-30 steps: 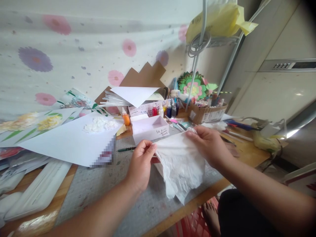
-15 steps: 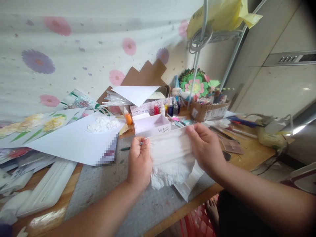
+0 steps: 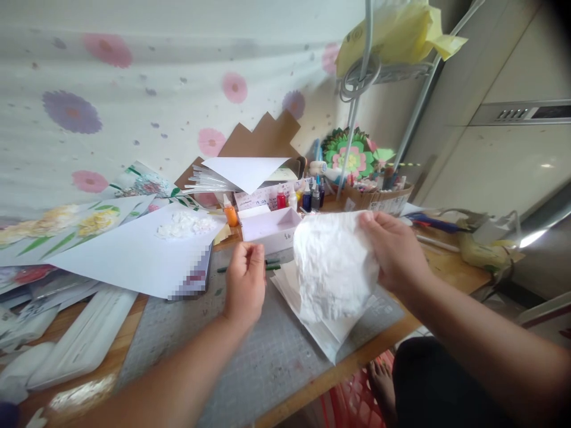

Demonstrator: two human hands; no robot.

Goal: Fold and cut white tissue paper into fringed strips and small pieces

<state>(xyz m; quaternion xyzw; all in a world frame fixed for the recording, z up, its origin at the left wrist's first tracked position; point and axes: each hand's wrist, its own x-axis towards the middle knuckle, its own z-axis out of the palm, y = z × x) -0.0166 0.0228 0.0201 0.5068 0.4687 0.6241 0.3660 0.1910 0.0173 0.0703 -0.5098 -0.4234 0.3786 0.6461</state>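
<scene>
Right hand [image 3: 395,252] grasping crumpled white tissue paper [image 3: 334,267], fingers pinching its top right edge, sheet hanging above folded white paper [image 3: 323,333] on the grey counter [image 3: 250,368]. Left hand [image 3: 245,285] just left of the tissue, apart from it, fingers curled loosely, holding nothing visible. Small white box [image 3: 270,229] farther back, green pen [image 3: 272,266] beside it.

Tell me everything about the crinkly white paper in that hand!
The crinkly white paper looks thin and soft, like tissue, wrinkled all over with ragged lower edges. The right hand pinches its top edge and holds it up so it hangs over a folded white sheet on the grey mat. The left hand is off it.
</scene>
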